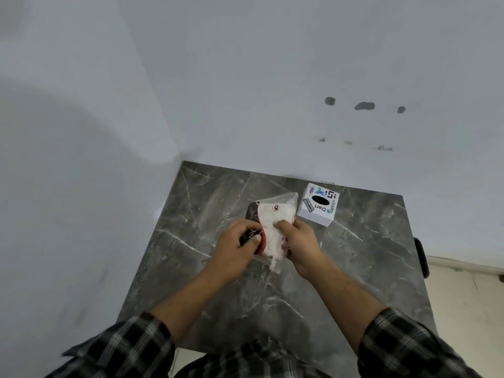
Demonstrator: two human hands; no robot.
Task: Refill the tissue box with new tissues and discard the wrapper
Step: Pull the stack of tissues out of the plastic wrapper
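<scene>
A pack of white tissues (275,227) in a clear plastic wrapper (283,200) with black and red print lies on the grey marble table (272,309). My left hand (236,245) grips the wrapper's black printed left side. My right hand (298,238) pinches the white tissues at the pack's right side. A white cube tissue box (317,204) with stickers and a dark oval opening on top stands just to the right of the pack, behind my right hand, untouched.
The table sits in a corner, with pale walls (245,91) at the left and the back. A dark object (421,257) pokes out past the table's right edge. Light floor (463,309) lies to the right.
</scene>
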